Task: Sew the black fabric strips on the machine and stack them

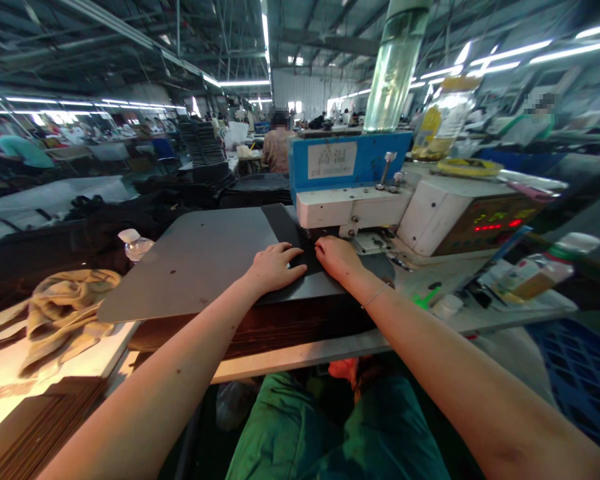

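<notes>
Worktable (300,362): machine (355,208), white cap (449,306), green item (424,301), possibly snips.

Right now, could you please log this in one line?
left grip: on grey flat panel | right grip: beside blue-white machine | black strip: on panel

Plate (205,247): smooth, faintly glossy
Strip (281,223): matt, cloth-like
Machine (330,212): painted metal
Label (331,161): paper
Rag (70,303): rough cloth
Crate (575,367): plastic

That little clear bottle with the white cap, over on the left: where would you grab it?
Probably by its white cap, coming from above with the left hand, the nearer one. The clear bottle has its cap uppermost, and the flat grey board hides its lower part from the near side.
</notes>
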{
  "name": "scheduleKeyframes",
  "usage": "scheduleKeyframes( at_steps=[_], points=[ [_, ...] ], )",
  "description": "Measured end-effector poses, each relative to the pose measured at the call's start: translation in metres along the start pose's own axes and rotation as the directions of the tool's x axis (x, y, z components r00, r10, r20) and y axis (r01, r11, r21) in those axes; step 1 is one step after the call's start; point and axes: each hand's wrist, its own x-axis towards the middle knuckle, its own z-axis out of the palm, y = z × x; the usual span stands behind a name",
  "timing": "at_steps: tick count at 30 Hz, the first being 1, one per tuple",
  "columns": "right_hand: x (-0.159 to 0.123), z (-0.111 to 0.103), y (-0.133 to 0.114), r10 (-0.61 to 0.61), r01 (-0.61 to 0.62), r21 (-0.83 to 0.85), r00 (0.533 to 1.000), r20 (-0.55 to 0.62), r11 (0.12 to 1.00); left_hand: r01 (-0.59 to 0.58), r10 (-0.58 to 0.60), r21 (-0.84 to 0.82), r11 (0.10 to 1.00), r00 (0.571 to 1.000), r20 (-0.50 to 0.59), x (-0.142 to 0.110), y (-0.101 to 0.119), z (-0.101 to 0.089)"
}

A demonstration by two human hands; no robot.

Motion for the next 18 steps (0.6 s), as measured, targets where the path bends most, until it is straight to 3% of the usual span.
scheduleKeyframes(
  at_steps=[18],
  points=[
    [0.004, 0.002, 0.001, 0.026, -0.026, 0.006, 0.999, -0.026, 1.000, 0.152, -0.152, -0.006, 0.988, 0.988, -0.001, 0.038, -0.026, -0.003]
  ],
)
